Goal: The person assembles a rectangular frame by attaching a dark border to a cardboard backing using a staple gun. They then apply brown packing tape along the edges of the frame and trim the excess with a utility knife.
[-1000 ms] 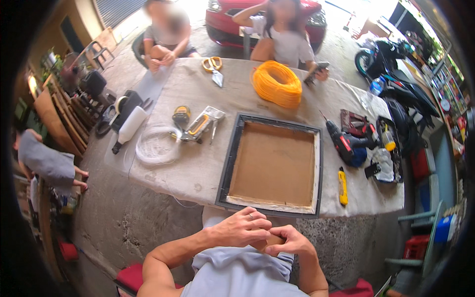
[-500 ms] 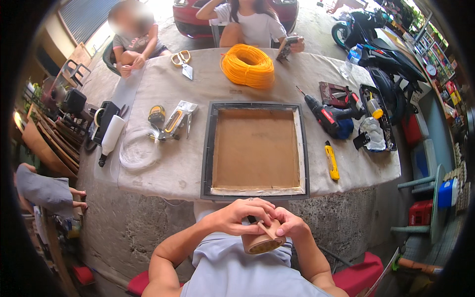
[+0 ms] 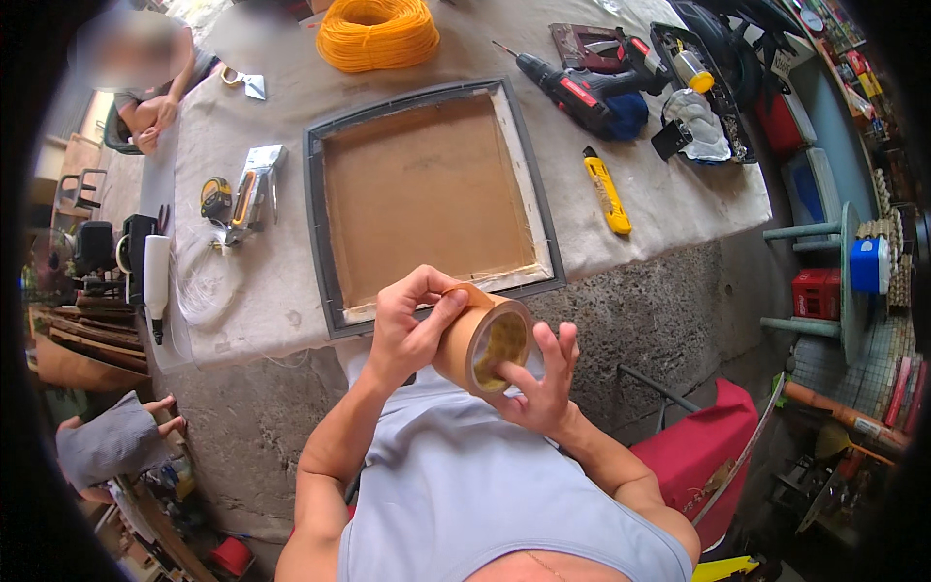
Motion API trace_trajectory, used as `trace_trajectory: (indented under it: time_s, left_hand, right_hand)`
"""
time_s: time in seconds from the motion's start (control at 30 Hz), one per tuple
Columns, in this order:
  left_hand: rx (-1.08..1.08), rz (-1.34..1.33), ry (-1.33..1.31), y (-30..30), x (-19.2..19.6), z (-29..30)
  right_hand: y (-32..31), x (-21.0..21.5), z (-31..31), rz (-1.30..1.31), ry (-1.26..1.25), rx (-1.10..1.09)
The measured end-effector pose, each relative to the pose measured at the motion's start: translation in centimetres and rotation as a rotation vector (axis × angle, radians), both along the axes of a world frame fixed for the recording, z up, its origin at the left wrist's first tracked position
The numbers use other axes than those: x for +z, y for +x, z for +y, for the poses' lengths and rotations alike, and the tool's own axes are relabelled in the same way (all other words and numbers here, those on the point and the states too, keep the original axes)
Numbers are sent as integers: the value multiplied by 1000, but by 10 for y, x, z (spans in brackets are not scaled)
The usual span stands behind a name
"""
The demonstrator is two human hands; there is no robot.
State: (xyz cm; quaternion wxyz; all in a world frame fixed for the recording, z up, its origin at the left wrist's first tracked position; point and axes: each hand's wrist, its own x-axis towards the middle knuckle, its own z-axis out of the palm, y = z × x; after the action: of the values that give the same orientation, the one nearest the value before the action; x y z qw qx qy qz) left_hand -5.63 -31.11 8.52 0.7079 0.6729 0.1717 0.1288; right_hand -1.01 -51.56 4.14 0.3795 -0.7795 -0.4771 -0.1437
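Spreading out in front of you is a large table draped in beige cloth [image 3: 669, 209]. At its near edge lies a square black-rimmed frame with a brown recessed panel and pale inner strips [image 3: 427, 184]. Beyond that frame sits a thick round coil of orange cord [image 3: 378, 44], and to the right of it rests a black-and-red cordless drill [image 3: 582, 92], its bit pointing toward the left. At the table's left end you have a white plastic bottle with a black tip [image 3: 156, 276], and nearer the frame a silver metal staple gun [image 3: 254, 184]. Your left hand [image 3: 412, 320] is closed, pinching a lifted flap at the top of a roll of brown tape [image 3: 458, 344]. Your right hand [image 3: 543, 388] is loosely open, a finger reaching into the hollow core and the other fingers spread. You hold that roll in front of your body, tilted, just this side of the frame. Smaller again are the yellow utility knife [image 3: 607, 192], lying right of the frame, and the yellow-and-black tape measure [image 3: 215, 197], just beside the staple gun.
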Motion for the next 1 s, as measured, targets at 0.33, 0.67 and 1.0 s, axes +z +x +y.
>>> trace_trajectory:
  time_s: [0.33, 0.67, 1.0]
  left_hand:
    - [173, -328, 140, 38, 16, -18]
    - [166, 89, 75, 173, -41, 85]
    - [474, 219, 872, 260, -90, 114]
  right_hand:
    - [21, 26, -15, 597, -169, -31]
    - [110, 54, 56, 1328, 164, 100]
    - [197, 31, 112, 1525, 360, 159]
